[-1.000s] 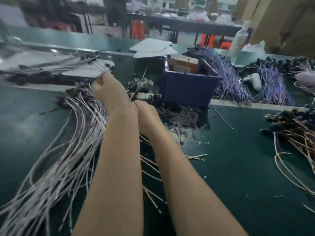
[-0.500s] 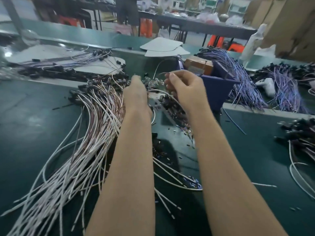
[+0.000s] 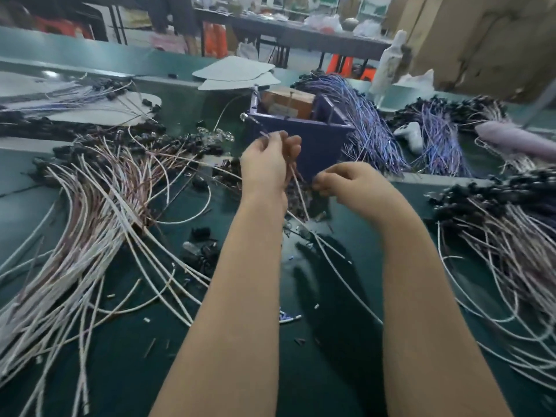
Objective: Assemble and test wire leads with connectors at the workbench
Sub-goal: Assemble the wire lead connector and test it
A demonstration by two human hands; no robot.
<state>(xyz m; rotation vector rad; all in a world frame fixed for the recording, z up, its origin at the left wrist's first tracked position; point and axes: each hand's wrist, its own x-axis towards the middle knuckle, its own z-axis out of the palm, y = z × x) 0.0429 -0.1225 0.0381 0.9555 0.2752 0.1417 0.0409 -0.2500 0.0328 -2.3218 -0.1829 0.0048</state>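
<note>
Now, our left hand (image 3: 264, 167) pinches the thin white wire lead (image 3: 296, 188) near its tip, above the green bench (image 3: 27, 206) | right hand (image 3: 349, 188) curled at the small black connectors (image 3: 313, 206), we cannot tell if grasping | lead looks light, floppy: we'd hold near the end.

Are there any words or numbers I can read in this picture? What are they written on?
No text here can be read.
Brown box in the blue bin: it has a pale label, too blurred to read.
Cardboard cartons at the back: no print can be made out.
</note>
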